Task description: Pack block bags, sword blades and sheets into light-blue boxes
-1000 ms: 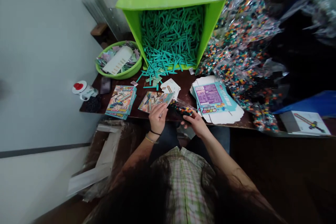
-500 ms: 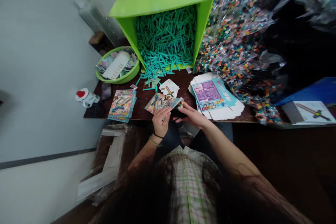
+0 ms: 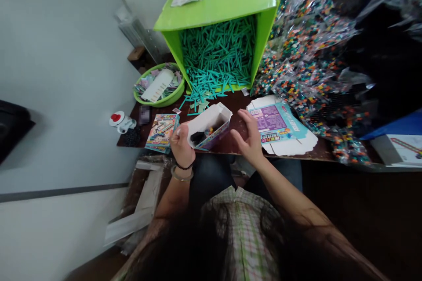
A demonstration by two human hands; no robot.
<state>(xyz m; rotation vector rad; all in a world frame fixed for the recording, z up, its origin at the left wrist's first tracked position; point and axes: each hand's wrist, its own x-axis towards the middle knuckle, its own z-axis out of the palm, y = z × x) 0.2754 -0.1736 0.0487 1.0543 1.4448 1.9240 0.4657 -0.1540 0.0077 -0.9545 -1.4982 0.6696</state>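
My left hand point(image 3: 182, 145) grips one end of a small open cardboard box point(image 3: 211, 124), lifted just above the dark table point(image 3: 231, 142). Inside the box lies a bag of small coloured pieces. My right hand point(image 3: 249, 135) hovers by the box's other end, fingers spread and holding nothing. A stack of flat unfolded boxes point(image 3: 280, 127) lies right of that hand. A pile of closed printed boxes point(image 3: 162, 131) sits left of my left hand.
A bright green crate point(image 3: 217, 30) on its side spills teal sticks point(image 3: 211, 85) onto the table. A green bowl point(image 3: 158, 85) of paper slips stands at the left. Heaps of bagged coloured pieces point(image 3: 306, 61) fill the right. A white cup with a red lid point(image 3: 120, 121) stands at the left edge.
The bag of coloured pieces went from my right hand into the box. My left hand raised the box, open side up, and my right hand let go and opened.
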